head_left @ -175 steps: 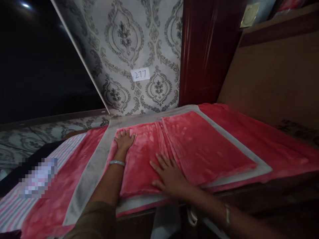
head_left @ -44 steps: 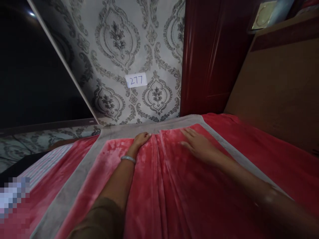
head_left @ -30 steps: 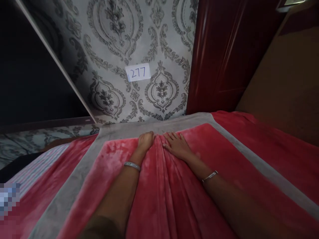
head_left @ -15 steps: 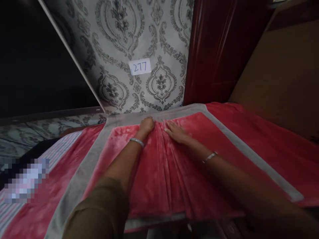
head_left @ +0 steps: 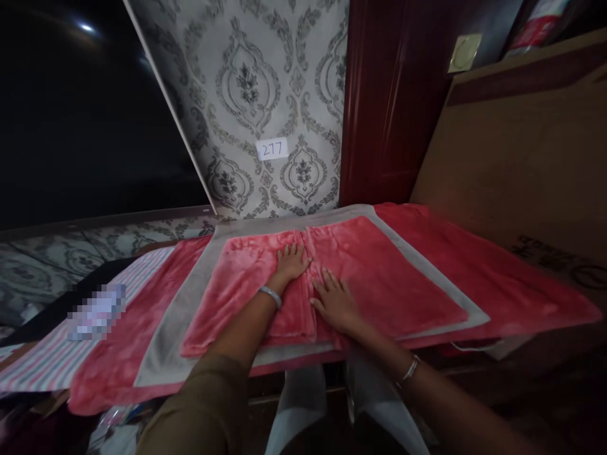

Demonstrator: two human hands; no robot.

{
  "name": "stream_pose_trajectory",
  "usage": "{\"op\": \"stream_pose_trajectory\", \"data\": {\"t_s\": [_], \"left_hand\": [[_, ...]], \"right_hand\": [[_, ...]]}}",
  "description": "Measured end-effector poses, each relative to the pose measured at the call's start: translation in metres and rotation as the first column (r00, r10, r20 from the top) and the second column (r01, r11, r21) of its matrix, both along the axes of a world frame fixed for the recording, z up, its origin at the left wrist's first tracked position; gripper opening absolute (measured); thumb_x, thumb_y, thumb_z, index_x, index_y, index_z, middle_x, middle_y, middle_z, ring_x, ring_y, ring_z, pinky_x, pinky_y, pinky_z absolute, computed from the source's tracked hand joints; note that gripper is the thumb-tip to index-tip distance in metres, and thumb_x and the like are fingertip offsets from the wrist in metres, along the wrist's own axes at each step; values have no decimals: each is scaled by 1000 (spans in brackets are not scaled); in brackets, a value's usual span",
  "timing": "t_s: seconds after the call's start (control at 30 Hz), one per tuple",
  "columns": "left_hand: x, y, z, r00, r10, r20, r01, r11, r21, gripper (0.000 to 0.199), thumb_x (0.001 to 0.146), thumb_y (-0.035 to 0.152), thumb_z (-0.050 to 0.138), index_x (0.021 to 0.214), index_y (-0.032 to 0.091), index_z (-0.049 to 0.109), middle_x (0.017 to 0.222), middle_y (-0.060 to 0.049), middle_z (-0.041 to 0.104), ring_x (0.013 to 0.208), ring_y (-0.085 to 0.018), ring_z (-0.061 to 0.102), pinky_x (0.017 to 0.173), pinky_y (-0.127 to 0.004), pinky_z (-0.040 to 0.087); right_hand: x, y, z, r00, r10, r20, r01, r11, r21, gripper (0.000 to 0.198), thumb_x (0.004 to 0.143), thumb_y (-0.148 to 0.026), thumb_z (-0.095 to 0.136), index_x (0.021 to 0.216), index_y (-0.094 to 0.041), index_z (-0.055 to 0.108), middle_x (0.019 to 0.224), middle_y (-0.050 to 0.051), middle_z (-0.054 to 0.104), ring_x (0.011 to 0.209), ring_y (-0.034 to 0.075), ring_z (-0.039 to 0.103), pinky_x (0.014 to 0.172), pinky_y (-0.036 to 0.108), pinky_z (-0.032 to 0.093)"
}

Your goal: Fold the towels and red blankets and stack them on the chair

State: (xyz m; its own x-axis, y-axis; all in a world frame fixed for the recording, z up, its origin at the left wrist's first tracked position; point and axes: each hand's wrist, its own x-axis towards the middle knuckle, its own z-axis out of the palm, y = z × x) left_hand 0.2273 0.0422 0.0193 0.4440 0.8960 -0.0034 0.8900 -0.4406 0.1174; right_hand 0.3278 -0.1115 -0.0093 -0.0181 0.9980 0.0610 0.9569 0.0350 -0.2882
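A pink-red plush cloth (head_left: 379,272) lies in two flat panels that meet along a middle seam, on top of a grey cloth layer (head_left: 164,341). My left hand (head_left: 291,263) rests flat on the left panel close to the seam, its fingers spread. Lower down, my right hand (head_left: 336,300) presses flat at the inner edge of the right panel, fingers stretched and slightly apart. Neither hand grips the cloth. What lies under the panels near the seam is partly hidden by my hands.
More red plush fabric (head_left: 474,265) spreads beneath on both sides. A striped cloth (head_left: 52,354) is at the left, below a dark screen (head_left: 95,126). A cardboard box (head_left: 521,158) stands at the right. A paper marked 277 (head_left: 272,148) is on the patterned wall (head_left: 251,114).
The bunched folds along the middle now lie flatter, with the two panels side by side. Both hands have come nearer to me, and my left hand has gone from closed to spread. The view has shifted.
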Motion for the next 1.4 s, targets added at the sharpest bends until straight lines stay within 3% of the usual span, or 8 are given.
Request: {"op": "stream_pose_trajectory", "data": {"t_s": [0.13,0.3,0.5,0.67,1.0,1.17,1.3,1.4], "left_hand": [[-10,-25,14,983,-81,165,96,992,-81,66,95,42,51,153,12,41,159,-22,40,150,-36,34,121,-54,26],[-41,-102,-10,899,-238,369,241,970,37,61,94,38,52,149,12,45,152,-18,52,141,-28,48,119,-43,35],[-61,-173,-29,912,-142,385,91,985,147,54,95,35,52,144,14,52,145,-18,58,134,-33,51,111,-53,40],[-51,-187,-30,952,-37,303,-18,984,178,53,94,28,53,145,15,54,148,-15,56,134,-35,49,110,-54,39],[-57,-191,-45,944,-77,321,-11,965,263,54,91,26,56,144,19,56,148,-15,56,128,-35,54,104,-57,45],[-42,-189,-21,897,-218,384,105,950,293,45,97,26,46,139,17,59,146,-13,59,134,-30,52,113,-55,41],[-8,-189,-2,849,-417,325,327,897,297,59,94,30,54,152,22,45,164,-12,36,153,-31,29,123,-59,26],[7,-188,-15,874,-395,282,363,918,162,66,91,37,60,153,22,43,164,-16,33,154,-36,24,121,-67,23]], "right_hand": [[-2,-31,-21,993,44,-108,-36,996,77,62,98,-36,47,156,-16,41,165,18,26,154,31,21,123,53,22],[14,-67,-44,939,134,-316,-29,949,314,59,93,-33,50,150,-18,49,155,15,46,144,28,42,118,49,35],[19,-65,-16,955,-91,-284,170,948,270,45,92,-29,54,133,-14,64,117,15,68,108,27,64,96,40,51],[13,-52,2,965,-205,-164,225,968,112,42,92,-17,50,130,-16,66,118,16,68,103,26,66,89,36,51],[11,-57,-20,902,-30,-431,153,956,252,41,91,-19,45,121,-14,73,115,15,73,103,26,70,93,38,54],[39,-71,-13,809,122,-575,173,885,432,39,96,-35,42,111,-23,76,106,8,77,95,23,73,85,36,58],[111,-72,1,867,-52,-495,385,702,600,40,93,-45,46,108,-22,75,108,10,75,98,25,70,90,41,56],[175,-75,-11,862,-284,-420,498,625,601,50,83,-49,49,114,-17,71,114,16,72,109,33,66,101,55,48]]}}
